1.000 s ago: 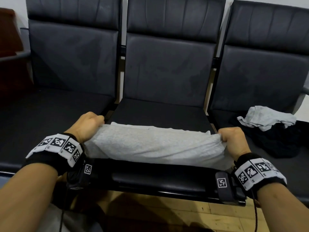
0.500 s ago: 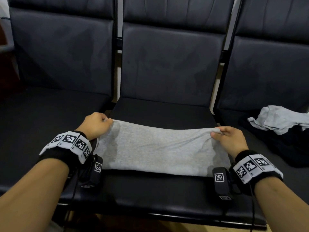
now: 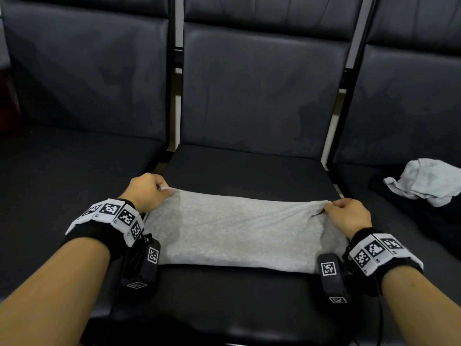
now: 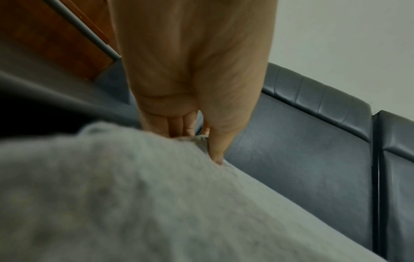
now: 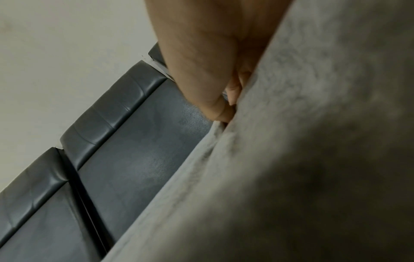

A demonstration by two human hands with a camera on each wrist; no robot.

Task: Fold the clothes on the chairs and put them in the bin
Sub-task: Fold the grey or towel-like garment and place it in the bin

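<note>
A grey cloth lies folded into a wide band across the middle seat of a row of dark chairs, flat on the cushion and stretched from left to right. The left hand has its fingers curled round the cloth's far left corner; in the left wrist view the thumb presses down on the fabric edge with the other fingers tucked in behind it, so the hand is clamped on the cloth. The right hand pinches the far right corner, where the fabric bunches into small creases; the right wrist view shows the thumb and a fingertip closed together on the edge of the cloth. Both wrists wear black bands with white square-patterned markers, and a small black camera hangs under each. The near edge of the cloth lies well back from the front edge of the seat. On the right seat a crumpled pale garment sits on top of a dark garment, well apart from the cloth. The left seat is dark. No bin shows in any view.
</note>
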